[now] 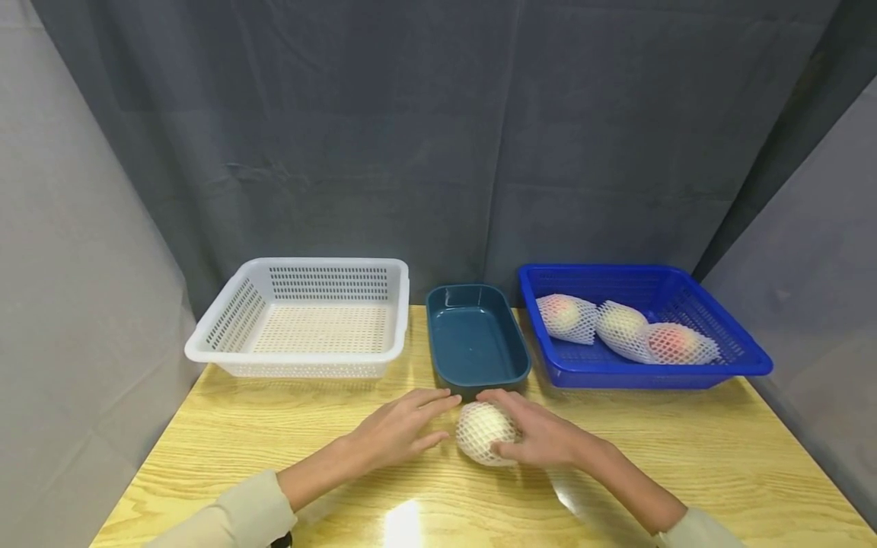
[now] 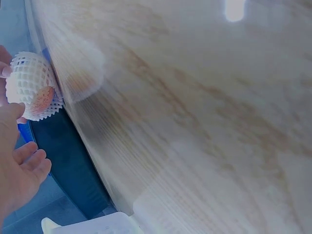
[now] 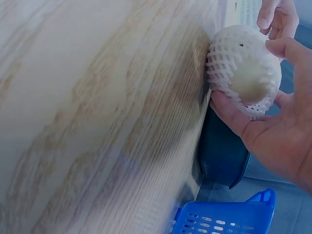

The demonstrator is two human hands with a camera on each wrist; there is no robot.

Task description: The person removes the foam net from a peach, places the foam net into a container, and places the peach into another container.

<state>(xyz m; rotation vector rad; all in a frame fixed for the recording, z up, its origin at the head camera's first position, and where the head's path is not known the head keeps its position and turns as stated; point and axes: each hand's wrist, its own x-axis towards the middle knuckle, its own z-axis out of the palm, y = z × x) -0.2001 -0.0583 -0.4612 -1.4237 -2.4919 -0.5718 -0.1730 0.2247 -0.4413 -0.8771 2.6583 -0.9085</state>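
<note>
My right hand (image 1: 544, 435) holds a peach (image 1: 483, 434) in a white foam net, its thumb and fingers curled around the right side. The fruit is just in front of the dark teal dish (image 1: 476, 346). In the right wrist view, the peach (image 3: 246, 73) shows a pale patch through the net's opening. My left hand (image 1: 404, 426) reaches in from the other side with fingers extended, a small gap short of the fruit. A reddish patch of the peach (image 2: 41, 100) shows in the left wrist view.
At the left stands a white slotted basket (image 1: 296, 356). A blue basket (image 1: 658, 378) at the right holds several net-wrapped fruits, including a reddish one (image 1: 674, 344). Everything stands on a wood-grain table (image 1: 274, 426), with a dark grey cloth (image 1: 384, 152) hanging behind.
</note>
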